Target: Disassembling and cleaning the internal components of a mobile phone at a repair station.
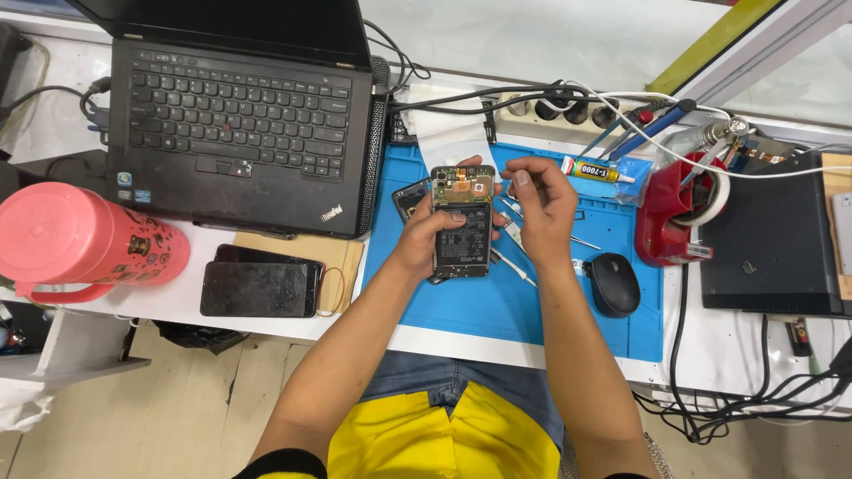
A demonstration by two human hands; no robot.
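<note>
Opened phone (462,222), back cover off, sat over the blue work mat (497,302), held above it near the mat's upper left. Going left to right: pink jug (84,239) on its side, black laptop (240,115), 2 dark phones (259,282) stacked at the desk edge. Left hand (424,241) grasped the opened phone along its left edge and from beneath. Right hand (543,200) hovered just beside the top right corner, fingers pinched together; cannot tell whether anything sat between them. Further right: glue tube (596,169), black mouse (614,284), red tape holder (672,217).

Judgement: steady work here needs the left grip firm on the frame only, clear of the exposed board, and the right fingertips approaching square.

Long axis ran away from the person, camera end pointing toward the power strip (550,113), battery end nearest the body.
</note>
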